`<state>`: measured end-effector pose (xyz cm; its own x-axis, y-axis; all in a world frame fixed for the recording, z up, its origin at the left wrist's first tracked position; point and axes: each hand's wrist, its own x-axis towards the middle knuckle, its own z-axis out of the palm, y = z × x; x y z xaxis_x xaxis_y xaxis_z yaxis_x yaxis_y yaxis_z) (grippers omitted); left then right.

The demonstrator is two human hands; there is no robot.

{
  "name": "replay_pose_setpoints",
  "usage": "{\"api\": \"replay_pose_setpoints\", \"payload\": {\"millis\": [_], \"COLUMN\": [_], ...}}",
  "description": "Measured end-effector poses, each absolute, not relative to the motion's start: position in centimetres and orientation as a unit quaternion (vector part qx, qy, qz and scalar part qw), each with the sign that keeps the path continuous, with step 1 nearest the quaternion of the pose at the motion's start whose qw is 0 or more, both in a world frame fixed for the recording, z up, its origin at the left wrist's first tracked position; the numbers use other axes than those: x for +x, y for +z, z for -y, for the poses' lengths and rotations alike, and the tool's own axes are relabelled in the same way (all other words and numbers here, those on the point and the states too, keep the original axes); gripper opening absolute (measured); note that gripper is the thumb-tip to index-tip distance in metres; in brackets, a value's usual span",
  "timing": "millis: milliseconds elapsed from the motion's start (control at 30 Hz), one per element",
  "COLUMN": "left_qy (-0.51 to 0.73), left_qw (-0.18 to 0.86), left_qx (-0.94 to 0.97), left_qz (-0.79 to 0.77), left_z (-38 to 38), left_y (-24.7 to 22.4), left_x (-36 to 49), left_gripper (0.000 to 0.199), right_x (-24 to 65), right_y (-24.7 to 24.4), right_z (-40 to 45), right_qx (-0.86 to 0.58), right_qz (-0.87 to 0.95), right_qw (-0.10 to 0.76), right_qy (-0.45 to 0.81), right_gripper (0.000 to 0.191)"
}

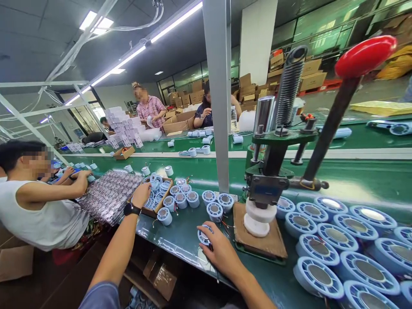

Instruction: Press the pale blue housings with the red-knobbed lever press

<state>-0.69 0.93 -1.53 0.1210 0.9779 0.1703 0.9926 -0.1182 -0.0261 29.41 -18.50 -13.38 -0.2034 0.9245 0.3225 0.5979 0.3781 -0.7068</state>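
Observation:
My left hand [141, 195], with a dark watch on the wrist, reaches into a cardboard box of light-blue plastic rings [156, 199]. Its fingers are bent together against the rings; whether one is pinched is hidden. My right hand [220, 249] is closed around a light-blue round motor housing [204, 235] near the bench's front edge, and thin wires hang below it. Right of that hand stands a hand press [268, 189] with a red-knobbed lever [365, 58] raised. Its white round pressing block [257, 221] sits over a brown board [264, 240].
Several blue housings [336, 236] crowd the bench right of the press; more [182, 197] stand beside the ring box. A grey post [219, 94] rises behind. At left, a co-worker in a white top [48, 206] sits by a stack of shiny trays [111, 193].

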Motion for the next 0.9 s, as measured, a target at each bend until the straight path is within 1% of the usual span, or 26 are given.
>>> {"api": "replay_pose_setpoints", "payload": {"millis": [100,200,233,300,367,433,533,633,667,700,733,767,833,900], "left_qy": [-0.060,-0.062,-0.067,-0.082,-0.107,-0.142,-0.203,-0.345,-0.403,-0.427,-0.405,-0.365,-0.314,-0.288], "left_qw": [0.065,0.059,0.061,0.071,0.089,0.109,0.135,0.136,0.113,0.068,0.005,-0.059,-0.146,-0.194], "left_qx": [-0.759,-0.771,-0.771,-0.767,-0.758,-0.743,-0.716,-0.720,-0.740,-0.779,-0.829,-0.867,-0.885,-0.875], "left_qz": [0.645,0.631,0.630,0.632,0.638,0.645,0.654,0.587,0.526,0.455,0.386,0.335,0.312,0.336], "left_z": [-1.2,-1.3,-1.3,-1.3,-1.1,-0.8,0.6,4.7,6.8,9.1,11.4,13.5,16.7,18.2], "left_y": [-2.0,-2.6,-2.7,-2.5,-1.7,-0.6,0.3,-1.4,-2.7,-4.2,-5.9,-7.5,-10.3,-11.8], "left_x": [-1.4,-1.6,-1.6,-1.5,-1.5,-1.6,-1.0,2.5,4.3,6.3,8.3,10.3,13.3,14.8], "left_gripper": [0.025,0.038,0.040,0.037,0.030,0.026,0.029,0.027,0.023,0.017,0.012,0.012,0.012,0.015], "right_x": [29.5,29.4,29.4,29.4,29.7,30.3,32.0,33.8,34.3,34.8,35.2,35.5,36.0,36.2], "right_y": [-13.3,-13.2,-13.1,-12.8,-12.4,-12.3,-12.6,-13.2,-13.4,-13.6,-13.7,-13.7,-13.7,-13.6], "right_z": [18.5,18.4,18.3,18.4,18.9,20.0,22.5,25.1,25.8,26.4,26.9,27.2,27.7,27.9], "right_qx": [-0.509,-0.511,-0.512,-0.516,-0.519,-0.513,-0.502,-0.514,-0.521,-0.527,-0.533,-0.539,-0.548,-0.556], "right_qz": [0.743,0.741,0.740,0.738,0.736,0.739,0.740,0.718,0.709,0.700,0.691,0.683,0.671,0.662], "right_qw": [0.371,0.369,0.367,0.362,0.354,0.344,0.340,0.359,0.368,0.376,0.383,0.389,0.399,0.405], "right_qy": [0.227,0.232,0.235,0.241,0.251,0.267,0.292,0.301,0.301,0.302,0.303,0.303,0.301,0.296], "right_gripper": [0.046,0.046,0.045,0.045,0.047,0.049,0.054,0.054,0.054,0.053,0.053,0.052,0.051,0.050]}}
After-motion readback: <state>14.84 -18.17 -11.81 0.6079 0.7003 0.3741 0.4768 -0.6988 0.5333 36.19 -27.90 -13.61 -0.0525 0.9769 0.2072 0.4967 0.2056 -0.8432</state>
